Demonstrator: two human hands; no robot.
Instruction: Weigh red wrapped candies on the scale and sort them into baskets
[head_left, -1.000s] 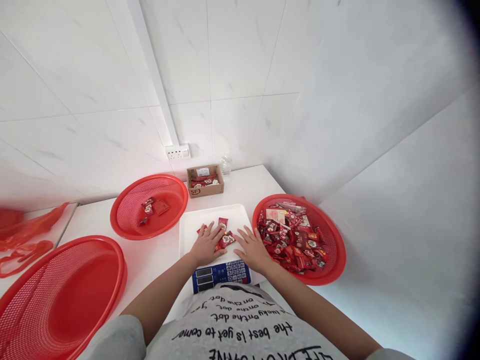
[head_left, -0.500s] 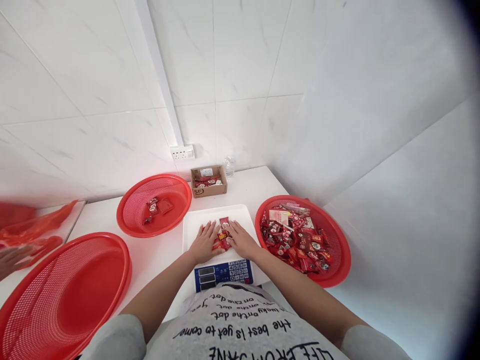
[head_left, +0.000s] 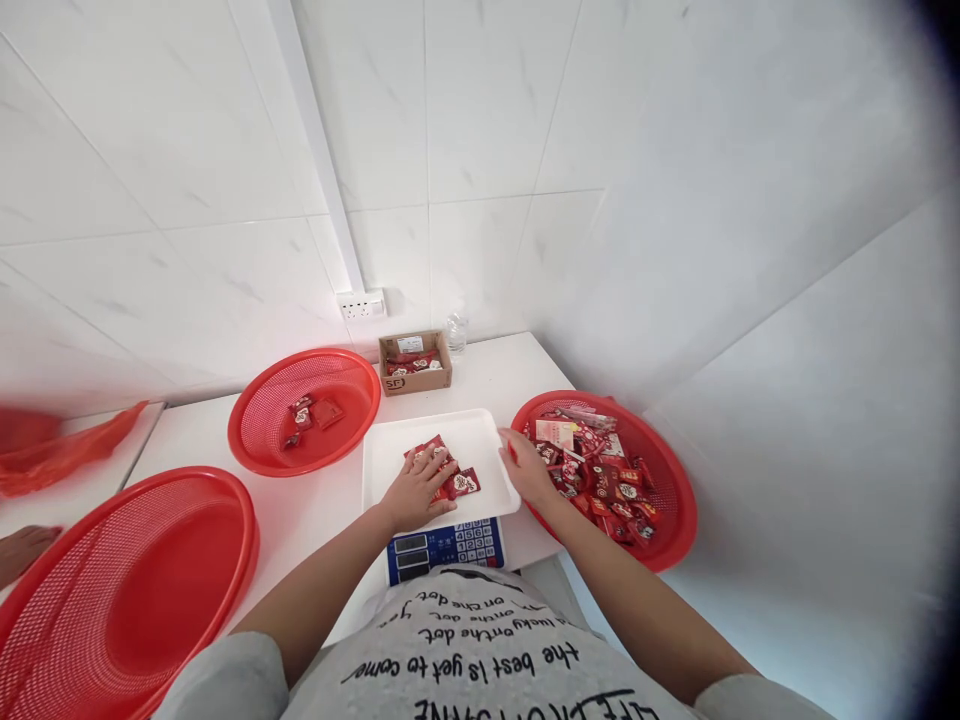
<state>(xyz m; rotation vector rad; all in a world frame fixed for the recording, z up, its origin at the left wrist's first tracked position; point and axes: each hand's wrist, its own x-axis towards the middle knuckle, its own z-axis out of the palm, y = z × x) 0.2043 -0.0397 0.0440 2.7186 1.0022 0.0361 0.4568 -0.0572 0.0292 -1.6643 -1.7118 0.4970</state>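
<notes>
My left hand (head_left: 412, 492) lies flat, fingers spread, over a small pile of red sachets (head_left: 466, 482) on the white tray (head_left: 390, 435) of a scale. Part of the pile is hidden under that hand. My right hand (head_left: 529, 468) is at the tray's right edge, beside the left rim of a red basket (head_left: 679, 480) filled with mixed red sachets (head_left: 607, 485). Its fingers are curled together. A bit of red shows among them, but I cannot tell whether it is a sachet or the basket rim behind.
Left of the tray stand a red basket (head_left: 352, 400) with a few sachets and a larger red basket (head_left: 251, 540). Behind are a cardboard box (head_left: 416, 381) of sachets and a clear container (head_left: 456, 330). Another person's hand (head_left: 26, 550) is at far left.
My right hand has left the sachets and moved right to the tray's edge by the full basket. My left hand stays on the pile, which now lies differently. The other person's hand has moved down.
</notes>
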